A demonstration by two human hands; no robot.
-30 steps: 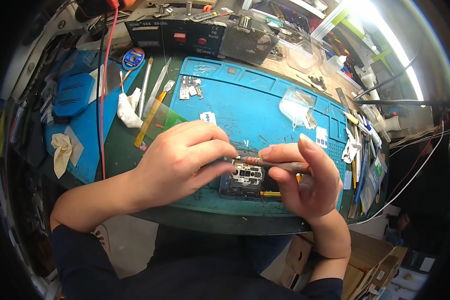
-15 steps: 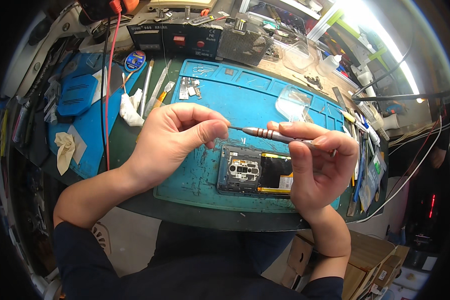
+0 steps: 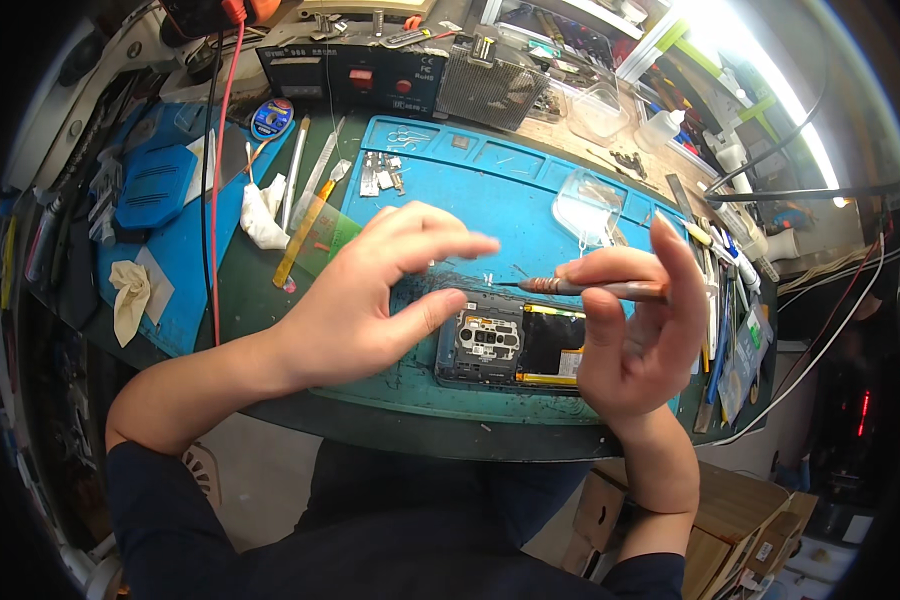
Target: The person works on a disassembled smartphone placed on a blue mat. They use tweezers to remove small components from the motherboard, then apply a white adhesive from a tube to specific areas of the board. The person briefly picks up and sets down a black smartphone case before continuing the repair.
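Between the thumb and fingers of my right hand (image 3: 635,335) is a slim metal screwdriver (image 3: 595,289), its tip pointing left. My left hand (image 3: 375,290) holds nothing; its thumb and fingers are spread apart, left of the screwdriver's tip. Below the tip, a phone with its back off (image 3: 490,338) lies on the blue repair mat (image 3: 470,215). Its camera area and dark battery are exposed, and my right hand hides its right end. Small white bits (image 3: 488,279) lie just above the phone's edge.
Small metal parts (image 3: 380,176) sit at the mat's upper left. A clear plastic box (image 3: 585,208) stands toward the right. Tools (image 3: 725,260) crowd the right edge. Beyond the mat is a black bench device (image 3: 355,80). A red cable (image 3: 218,190) crosses the left side.
My left hand has let go of the screwdriver's tip and spread its fingers. The screwdriver has shifted slightly right and down in my right hand, whose index finger is now raised.
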